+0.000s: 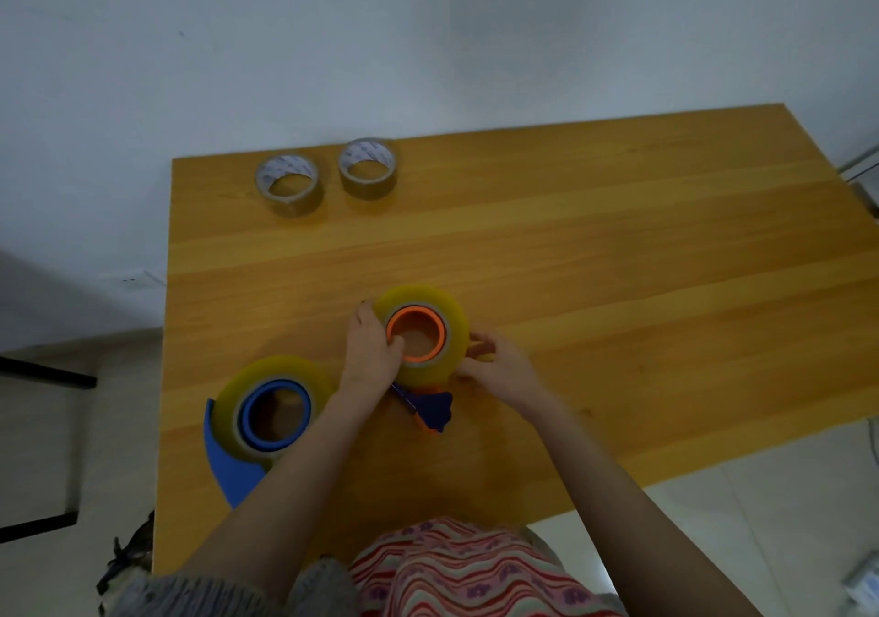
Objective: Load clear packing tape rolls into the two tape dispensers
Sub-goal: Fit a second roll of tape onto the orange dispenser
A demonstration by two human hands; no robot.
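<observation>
Yellow wooden table (618, 235), both hands busy.
Your left hand (368, 350) grips the thick clear tape roll (428, 296) on its orange hub (415, 317); your right hand (499, 366) pinches its outer edge.

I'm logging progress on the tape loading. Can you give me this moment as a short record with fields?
Blue dispenser: near left, loaded roll around its hub.
Orange-hub dispenser: table centre, second roll around its hub.
Left hand: grips second roll's left side, thumb at the hub.
Right hand: pinches at that roll's right edge.
Spares: left spare roll and right spare roll, far left, apart.
</observation>
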